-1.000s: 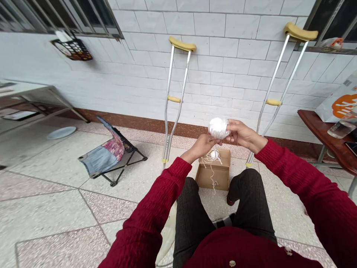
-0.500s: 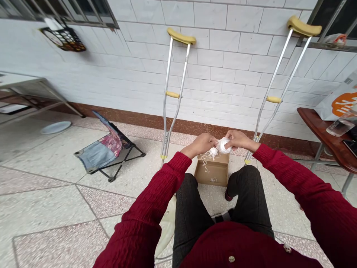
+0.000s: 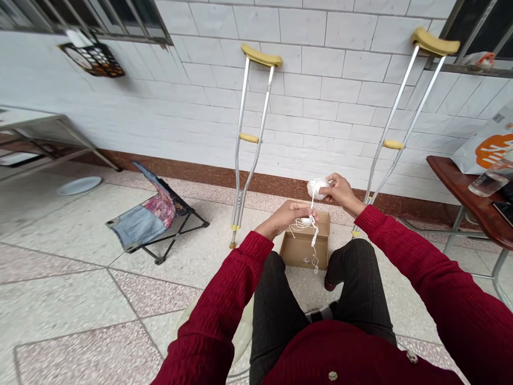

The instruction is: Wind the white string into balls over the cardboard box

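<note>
My right hand (image 3: 340, 193) grips a ball of white yarn (image 3: 316, 188) by its right side, in front of the wall's base. Lower and to the left, my left hand (image 3: 291, 216) pinches white strands (image 3: 315, 235) that hang down in loose, curly ends. One taut strand runs from the ball to the fingers of my left hand. Beneath both hands an open cardboard box (image 3: 298, 251) lies on the floor between my feet, with a small whitish scrap inside. My left hand partly covers the box's raised lid.
Two crutches (image 3: 249, 138) (image 3: 393, 144) lean on the tiled wall. A folding chair (image 3: 148, 219) stands to the left, near a plate (image 3: 79, 185) on the floor. At the right, a brown table (image 3: 460, 184) bears a bag and a clear container.
My hands have moved apart. The right hand has risen with the ball, and the left has dropped slightly, drawing a strand between them. The loose ends now hang lower over the box.
</note>
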`<act>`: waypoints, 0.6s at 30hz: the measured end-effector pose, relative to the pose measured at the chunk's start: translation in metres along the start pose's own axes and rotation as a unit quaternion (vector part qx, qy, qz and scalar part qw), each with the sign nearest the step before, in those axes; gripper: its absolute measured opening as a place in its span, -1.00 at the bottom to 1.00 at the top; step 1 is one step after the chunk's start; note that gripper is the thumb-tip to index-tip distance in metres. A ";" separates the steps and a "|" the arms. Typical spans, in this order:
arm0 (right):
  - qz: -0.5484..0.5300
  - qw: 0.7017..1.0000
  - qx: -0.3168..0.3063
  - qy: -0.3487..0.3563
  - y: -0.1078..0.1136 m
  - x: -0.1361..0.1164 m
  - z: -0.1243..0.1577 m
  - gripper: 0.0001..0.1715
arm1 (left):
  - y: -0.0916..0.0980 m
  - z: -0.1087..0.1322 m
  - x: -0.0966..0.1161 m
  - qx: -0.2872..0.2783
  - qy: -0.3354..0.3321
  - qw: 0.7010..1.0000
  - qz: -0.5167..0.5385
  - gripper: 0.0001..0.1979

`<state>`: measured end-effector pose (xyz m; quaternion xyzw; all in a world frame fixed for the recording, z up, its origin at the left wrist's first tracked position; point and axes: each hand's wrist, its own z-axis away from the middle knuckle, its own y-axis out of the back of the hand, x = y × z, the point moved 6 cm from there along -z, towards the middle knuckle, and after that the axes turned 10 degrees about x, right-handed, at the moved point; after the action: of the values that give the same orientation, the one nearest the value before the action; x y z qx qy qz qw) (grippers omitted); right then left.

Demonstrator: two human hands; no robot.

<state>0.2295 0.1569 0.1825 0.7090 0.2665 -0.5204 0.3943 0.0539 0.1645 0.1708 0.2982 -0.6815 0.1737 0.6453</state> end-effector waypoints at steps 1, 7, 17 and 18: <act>-0.027 1.000 0.003 0.001 0.001 -0.003 0.001 -0.50 | -0.002 0.001 -0.003 -0.005 0.004 1.000 0.002 -0.72; -0.149 0.988 0.013 -0.039 0.010 -0.013 0.003 -0.58 | -0.008 0.003 -0.024 -0.008 0.023 1.000 0.010 -0.72; -0.064 0.996 0.047 0.031 0.019 -0.013 -0.004 -0.48 | -0.016 -0.009 0.014 0.102 -0.051 0.984 0.136 -0.57; -0.041 0.997 0.052 0.040 0.020 -0.012 -0.005 -0.48 | -0.017 -0.009 0.018 0.118 -0.059 0.983 0.128 -0.58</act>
<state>0.2447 0.1507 0.2001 0.7370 0.2834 -0.5210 0.3241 0.0721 0.1536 0.1870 0.2922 -0.7255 0.3162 0.5369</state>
